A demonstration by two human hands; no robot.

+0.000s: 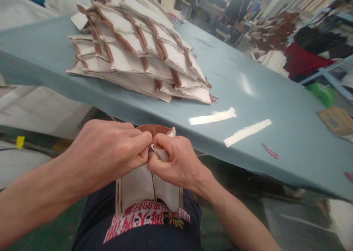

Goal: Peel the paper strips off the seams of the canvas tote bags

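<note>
A white fabric pouch (138, 186) with a brown lining and stitched side seams rests against my lap, its mouth toward the table. My left hand (110, 148) pinches the pouch's near top edge at the middle. Right beside it, my right hand (176, 159) is closed on the same edge, with a folded bit of the white cloth between thumb and fingers. The two hands touch at the centre seam. Fingertips and the exact spot they grip are partly hidden.
On the blue-grey table (220, 67) lies a stack of similar white pieces (132, 56) with brown edges. Two white strips (212, 117) and pink-handled thread snips (270, 151) lie to the right. A cardboard box (335, 120) and a shelf with dark and red cloth (306, 61) stand farther right.
</note>
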